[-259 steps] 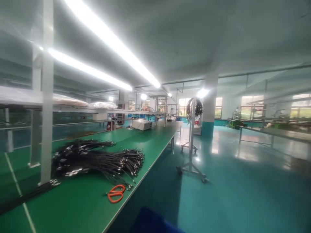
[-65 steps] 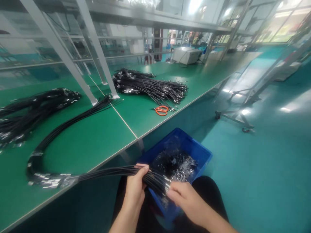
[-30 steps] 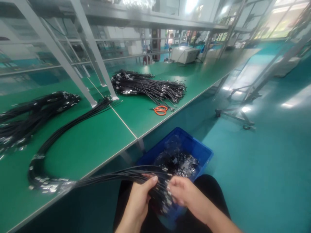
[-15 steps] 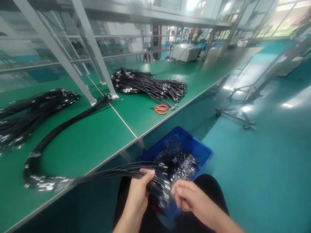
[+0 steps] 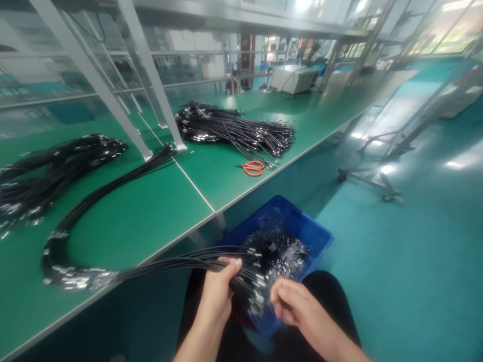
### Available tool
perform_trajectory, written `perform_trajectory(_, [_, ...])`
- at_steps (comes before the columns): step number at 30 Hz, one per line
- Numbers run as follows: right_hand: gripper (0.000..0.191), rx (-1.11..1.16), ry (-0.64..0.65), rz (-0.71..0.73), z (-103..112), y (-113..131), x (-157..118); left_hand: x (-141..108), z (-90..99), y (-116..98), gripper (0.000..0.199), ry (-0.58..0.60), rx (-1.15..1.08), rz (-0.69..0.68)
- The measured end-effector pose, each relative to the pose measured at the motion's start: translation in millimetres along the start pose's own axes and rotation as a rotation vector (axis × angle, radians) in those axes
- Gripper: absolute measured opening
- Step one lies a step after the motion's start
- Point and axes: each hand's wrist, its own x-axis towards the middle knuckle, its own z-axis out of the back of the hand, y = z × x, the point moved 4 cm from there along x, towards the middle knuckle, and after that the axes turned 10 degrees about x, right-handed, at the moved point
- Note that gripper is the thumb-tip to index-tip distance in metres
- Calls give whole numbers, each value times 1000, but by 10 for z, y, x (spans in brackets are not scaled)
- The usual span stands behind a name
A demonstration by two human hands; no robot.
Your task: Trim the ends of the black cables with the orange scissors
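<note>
My left hand (image 5: 222,281) is wrapped round a bundle of black cables (image 5: 166,266) close to their silver-tipped ends. From there the bundle runs left over the table edge and curves back across the green table (image 5: 124,216). Just right of the cable tips is my right hand (image 5: 290,301), its fingers curled together; whether anything small is between them I cannot make out. Beneath both hands a blue bin (image 5: 313,234) holds a heap of small dark and silvery pieces.
Orange-handled scissors (image 5: 253,168) lie near the table edge, beside a large cable pile (image 5: 234,128). Another cable pile (image 5: 56,166) is at the left. Metal shelf posts (image 5: 151,75) rise from the table. A wheeled stand (image 5: 372,183) stands on the floor at right.
The view has shifted slightly, moving the table and piles a little right and up in the picture. My left hand keeps its hold; my right hand stays curled near the cable tips.
</note>
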Motion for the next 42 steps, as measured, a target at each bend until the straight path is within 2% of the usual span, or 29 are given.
perform_trajectory(5, [20, -100, -13, 49, -129, -2, 16, -31, 7, -6, 30, 59, 17, 6])
perform_trajectory(10, [24, -119, -59, 73, -82, -3, 50, -98, 28, 6, 34, 173, 50, 30])
perform_trajectory(15, [22, 7, -7, -5, 37, -58, -43, -19, 81, 30, 33, 108, 46, 29])
perform_trajectory(19, [24, 163, 18, -40, 139, -115, -69, 29, 117, -1, 33, 114, 52, 38])
perform_trajectory(22, [20, 240, 33, -49, 60, -154, 9, 7, 133, -19, 32, 132, 48, 26])
perform_trajectory(28, [30, 292, 15, 32, -203, -165, 206, -37, 138, -5, 32, 156, 51, 22])
perform_trajectory(31, [30, 297, 32, 74, -184, -131, 211, -25, 116, -5, 31, 153, 38, 26])
perform_trajectory(35, [38, 360, 80, 85, -53, -94, 127, 14, 77, -26, 30, 128, -8, 27])
perform_trajectory(38, [34, 384, 91, 80, 15, -113, 73, 31, 42, -49, 28, 128, -42, 42])
perform_trajectory(42, [28, 359, 153, 25, -80, -230, 85, 20, -1, -86, 27, 127, -83, 60])
